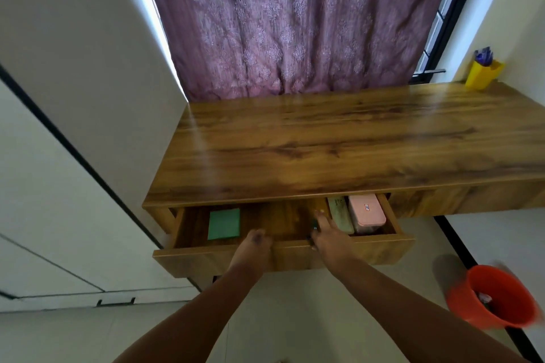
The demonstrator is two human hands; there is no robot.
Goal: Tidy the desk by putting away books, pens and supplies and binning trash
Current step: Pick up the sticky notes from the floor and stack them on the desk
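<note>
Dim room, daylight edging curtain [295, 23], glare on desktop [324, 138], motion-blurred bin [492, 298], fisheye edges

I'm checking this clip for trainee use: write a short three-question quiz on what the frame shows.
1. True or false: the drawer is open.
2. Which lies at the drawer's left? A) green pad B) pink box C) yellow pen holder
3. Fill in: the orange bin stands on the ____.

Key: 1 true; 2 A; 3 floor. The left hand rests on the drawer's front edge; the right hand reaches inside.
</note>
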